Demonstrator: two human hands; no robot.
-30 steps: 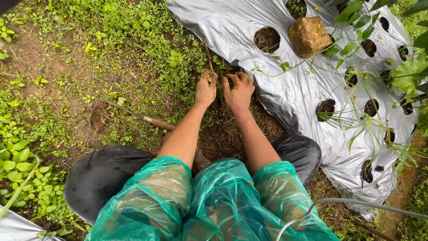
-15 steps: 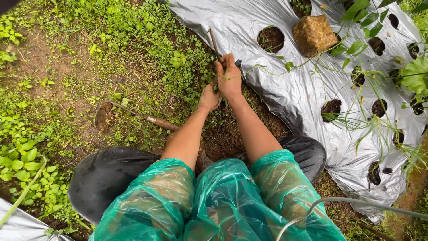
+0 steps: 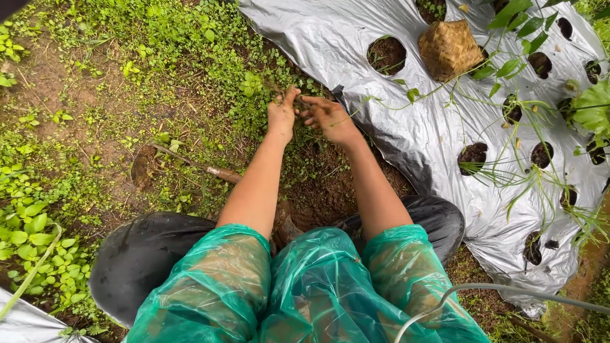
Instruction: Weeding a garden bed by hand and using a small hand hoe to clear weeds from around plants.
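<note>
Outdoor garden plot, damp brown soil [image 3: 318, 184] with low green weeds [image 3: 210, 57] spreading over the left and far ground. Silver plastic mulch sheet [image 3: 406, 121] covers the bed on the right, punched with round planting holes; some show bare earth, some thin grassy shoots. Woven bamboo basket [image 3: 448, 47] sits on the sheet at the far side, close to a hole. Small hand hoe [image 3: 190, 164] with a muddy blade lies on the ground to the left of the arms, untouched. Both hands muddy, reaching to the weed patch just beside the sheet's near-left edge. Left hand [image 3: 281, 116] is pinched around a small tuft of weeds [image 3: 293, 101], fingers closed on it. Right hand [image 3: 329, 117] is loosely spread, fingers half curled, touching the same tuft from the right; whether it grips anything, cannot tell. Green plastic raincoat sleeves [image 3: 216, 286] and dark trouser knees fill the near edge.
</note>
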